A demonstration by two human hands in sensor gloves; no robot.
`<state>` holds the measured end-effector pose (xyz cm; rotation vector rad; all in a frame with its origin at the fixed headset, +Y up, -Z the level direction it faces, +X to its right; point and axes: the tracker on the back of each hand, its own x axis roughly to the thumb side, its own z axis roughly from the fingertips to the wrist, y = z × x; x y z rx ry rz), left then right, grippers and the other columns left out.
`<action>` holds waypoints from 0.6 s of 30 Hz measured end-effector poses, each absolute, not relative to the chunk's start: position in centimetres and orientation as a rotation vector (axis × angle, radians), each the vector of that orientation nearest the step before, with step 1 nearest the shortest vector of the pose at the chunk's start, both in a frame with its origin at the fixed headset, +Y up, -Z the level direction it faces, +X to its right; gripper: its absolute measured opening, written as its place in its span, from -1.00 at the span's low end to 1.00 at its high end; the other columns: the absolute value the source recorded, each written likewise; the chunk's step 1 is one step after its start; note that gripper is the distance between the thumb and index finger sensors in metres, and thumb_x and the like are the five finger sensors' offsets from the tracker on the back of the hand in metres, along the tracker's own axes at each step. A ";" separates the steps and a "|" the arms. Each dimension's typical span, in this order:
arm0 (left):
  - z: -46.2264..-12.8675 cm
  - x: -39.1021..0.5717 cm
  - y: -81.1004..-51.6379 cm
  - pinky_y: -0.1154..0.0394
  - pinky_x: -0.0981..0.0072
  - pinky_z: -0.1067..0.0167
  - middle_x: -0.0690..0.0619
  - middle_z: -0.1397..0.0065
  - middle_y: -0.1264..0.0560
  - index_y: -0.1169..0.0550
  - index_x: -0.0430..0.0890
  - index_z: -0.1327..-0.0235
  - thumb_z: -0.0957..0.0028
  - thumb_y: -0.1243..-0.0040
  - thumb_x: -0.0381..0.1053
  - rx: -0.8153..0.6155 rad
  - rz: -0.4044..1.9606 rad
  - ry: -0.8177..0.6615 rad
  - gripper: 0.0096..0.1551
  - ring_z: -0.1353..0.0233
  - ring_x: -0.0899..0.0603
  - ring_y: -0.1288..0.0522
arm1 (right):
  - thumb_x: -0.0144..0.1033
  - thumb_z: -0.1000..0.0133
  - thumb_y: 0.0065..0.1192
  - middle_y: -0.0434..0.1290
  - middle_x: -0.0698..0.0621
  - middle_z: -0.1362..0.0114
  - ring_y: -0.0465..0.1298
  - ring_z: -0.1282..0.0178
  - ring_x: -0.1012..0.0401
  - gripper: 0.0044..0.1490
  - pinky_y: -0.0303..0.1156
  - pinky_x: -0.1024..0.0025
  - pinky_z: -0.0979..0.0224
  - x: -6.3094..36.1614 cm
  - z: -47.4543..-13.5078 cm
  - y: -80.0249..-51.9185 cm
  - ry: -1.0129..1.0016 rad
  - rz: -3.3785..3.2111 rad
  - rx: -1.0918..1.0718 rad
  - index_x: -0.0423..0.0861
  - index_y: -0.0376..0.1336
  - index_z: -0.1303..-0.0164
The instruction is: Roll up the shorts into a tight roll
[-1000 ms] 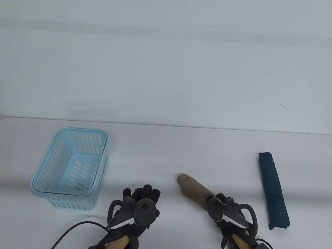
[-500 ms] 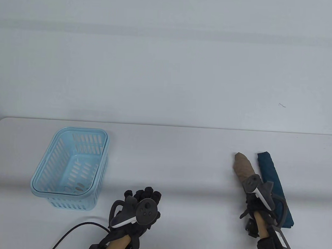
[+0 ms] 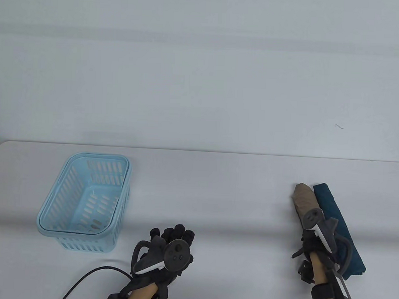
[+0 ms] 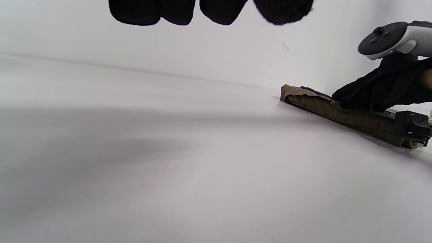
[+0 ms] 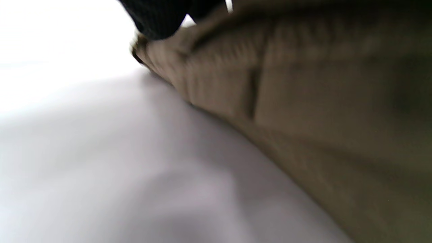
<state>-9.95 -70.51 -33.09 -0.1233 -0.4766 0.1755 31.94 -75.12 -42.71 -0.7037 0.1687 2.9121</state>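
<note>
The right hand [image 3: 311, 242] grips the tan rolled shorts [image 3: 303, 198], which lie on the bench [image 3: 218, 183] at its right side, touching the dark teal roll [image 3: 340, 228] alongside. The left hand [image 3: 168, 250] rests near the front edge, fingers loosely extended, holding nothing. A light blue basket [image 3: 48, 212] stands at left.

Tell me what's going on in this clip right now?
A person in sensor gloves is working at a white table. Their right hand rests on a rolled tan pair of shorts, which lies alongside a rolled dark teal garment at the table's right side; whether the fingers grip the roll is hidden. The left hand rests near the front edge, holding nothing. A light blue slatted basket stands on the left.
</note>
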 end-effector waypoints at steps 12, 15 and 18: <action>-33.2 -9.9 -70.0 0.13 -0.66 -0.32 -0.37 -0.72 -0.03 -0.11 -0.21 -0.63 -0.16 0.09 0.10 -0.090 0.166 -0.463 -0.19 -0.64 -0.60 -0.05 | -0.12 -0.20 -0.04 -0.19 -0.22 -0.76 -0.16 -0.74 -0.24 -0.11 -0.14 -0.44 -0.57 22.5 -34.6 -66.0 -0.183 2.855 0.103 -0.07 -0.22 -0.68; -33.1 -10.0 -70.0 0.14 -0.66 -0.32 -0.37 -0.72 -0.03 -0.11 -0.21 -0.63 -0.16 0.09 0.09 -0.083 0.181 -0.462 -0.19 -0.64 -0.60 -0.04 | -0.09 -0.20 -0.04 -0.21 -0.23 -0.76 -0.19 -0.74 -0.24 -0.09 -0.17 -0.45 -0.56 20.8 -33.1 -66.2 -0.185 2.879 0.220 -0.08 -0.24 -0.69; -33.1 -10.0 -69.9 0.14 -0.66 -0.32 -0.37 -0.72 -0.03 -0.11 -0.21 -0.63 -0.16 0.09 0.10 -0.077 0.186 -0.463 -0.19 -0.64 -0.60 -0.04 | -0.08 -0.20 -0.05 -0.22 -0.22 -0.76 -0.21 -0.74 -0.24 -0.09 -0.19 -0.46 -0.56 19.7 -32.1 -67.8 -0.098 2.895 0.277 -0.08 -0.25 -0.69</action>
